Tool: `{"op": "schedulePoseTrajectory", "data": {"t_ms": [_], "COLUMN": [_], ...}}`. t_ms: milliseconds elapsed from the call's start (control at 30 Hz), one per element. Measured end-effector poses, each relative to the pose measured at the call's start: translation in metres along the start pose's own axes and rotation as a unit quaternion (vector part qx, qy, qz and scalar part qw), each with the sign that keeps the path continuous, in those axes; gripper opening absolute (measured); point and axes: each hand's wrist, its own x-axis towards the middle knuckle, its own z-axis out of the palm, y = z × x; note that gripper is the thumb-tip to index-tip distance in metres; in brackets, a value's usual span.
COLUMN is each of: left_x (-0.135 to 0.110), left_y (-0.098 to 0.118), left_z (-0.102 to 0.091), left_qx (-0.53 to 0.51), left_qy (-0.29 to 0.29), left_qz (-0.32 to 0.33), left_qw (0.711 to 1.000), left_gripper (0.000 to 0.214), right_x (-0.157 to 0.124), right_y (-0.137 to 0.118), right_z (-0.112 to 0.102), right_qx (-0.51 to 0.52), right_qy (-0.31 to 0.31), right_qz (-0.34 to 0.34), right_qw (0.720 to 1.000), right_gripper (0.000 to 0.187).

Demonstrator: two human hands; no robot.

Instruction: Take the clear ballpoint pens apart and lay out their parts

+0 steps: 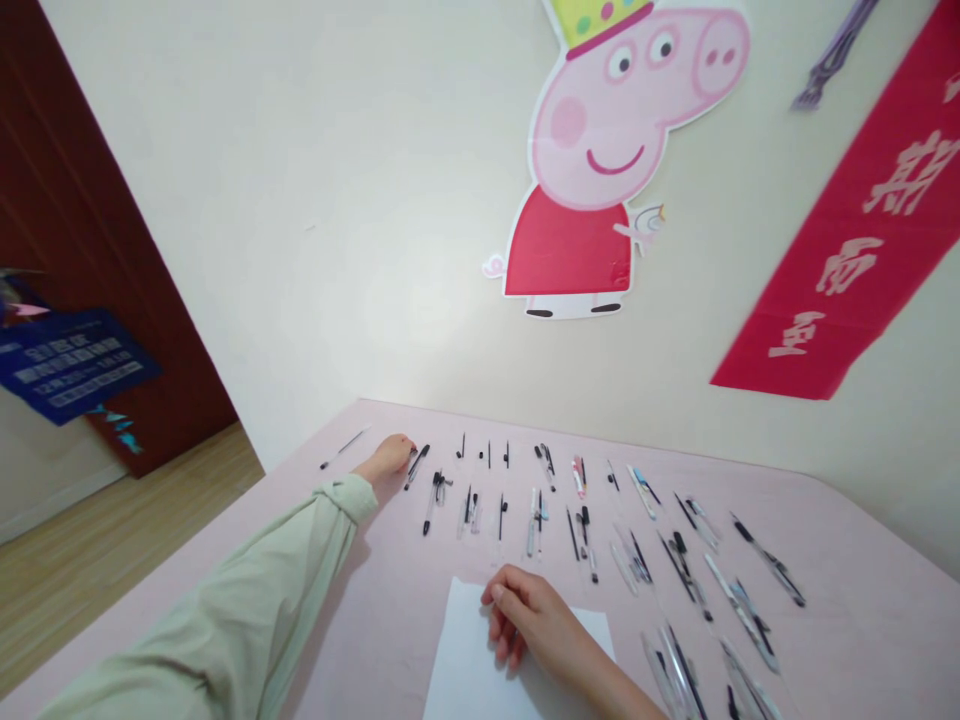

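Observation:
My left hand (391,455) reaches to the far left part of the table, fingers drawn together beside a black-capped pen (417,467). A small dark bit shows at its fingertips, but I cannot make out what they hold. Over a sheet of white paper (454,640), my right hand (534,622) is loosely curled, thumb close to the index finger, and no object shows in it. Nearest beyond it are a pen with separate parts (583,535) and a thin refill (502,518) with a black cap beside it.
Several pens, caps, refills and clear barrels lie in rows across the pink tabletop (360,620), with larger ones (769,560) at the right. A lone refill (343,448) lies at the far left. Behind rises a wall with a pig cutout (577,240) and red banner (825,270).

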Motion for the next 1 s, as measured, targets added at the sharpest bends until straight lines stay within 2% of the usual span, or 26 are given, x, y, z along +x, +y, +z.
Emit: {"op": "schedulePoseTrajectory", "data": {"t_ms": [133,267,400,533,733,1000], "left_x": [-0.005,-0.012,-0.014,-0.013,-0.014,-0.036], "left_y": [-0.006,-0.012,-0.021,-0.033,-0.041,-0.037], "left_z": [-0.003,-0.007,-0.013,-0.018,-0.016,-0.013], "left_qx": [-0.041,-0.063,-0.057,-0.025,0.008,0.023], "left_qy": [-0.063,-0.077,-0.042,0.012,0.016,0.023], "left_qz": [-0.044,-0.048,-0.024,0.012,0.093,0.12], "left_qw": [0.996,0.994,0.997,1.0,0.995,0.992], "left_gripper": [0.032,0.034,0.025,0.024,0.017,0.016], "right_x": [0.001,0.002,0.002,0.003,0.003,0.003], "right_y": [0.002,0.003,0.005,0.008,0.008,0.008], "right_z": [0.0,0.0,-0.002,-0.002,-0.001,-0.002], "right_qx": [-0.002,-0.005,-0.003,-0.005,-0.003,-0.004], "right_qy": [0.0,0.002,0.002,0.005,0.007,0.01], "right_qz": [-0.003,-0.006,-0.01,-0.014,-0.012,-0.012], "right_qw": [1.0,1.0,1.0,1.0,1.0,1.0], "right_gripper": [0.047,0.044,0.04,0.036,0.039,0.034]}}
